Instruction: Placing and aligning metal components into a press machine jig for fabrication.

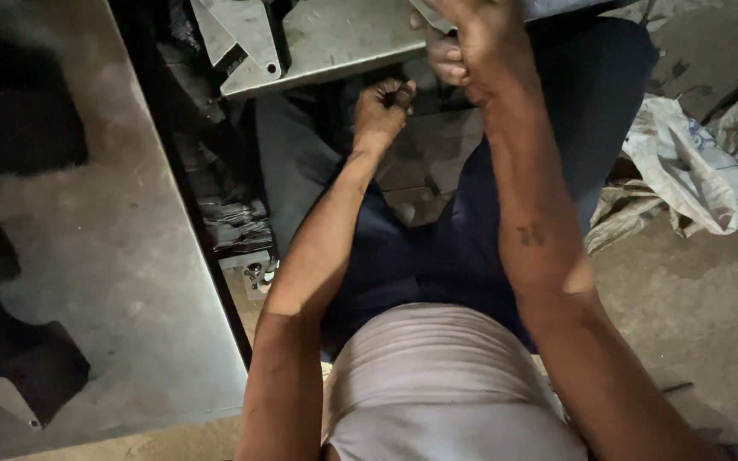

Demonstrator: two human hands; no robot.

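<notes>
I sit on the floor and look down at my lap and both arms. My left hand (pixel 381 107) is clenched around a small dark object, just under the edge of a grey metal sheet part (pixel 335 38). My right hand (pixel 463 43) is higher and grips the right end of that metal part, its fingers curled over the edge. What the small dark object is cannot be made out. The top of my right hand is cut off by the frame.
A large grey metal sheet (pixel 121 239) with dark cut-outs lies on the left. Dark scrap and small parts (pixel 232 222) fill the gap beside it. Crumpled white sacking (pixel 702 162) lies on the dusty floor at the right.
</notes>
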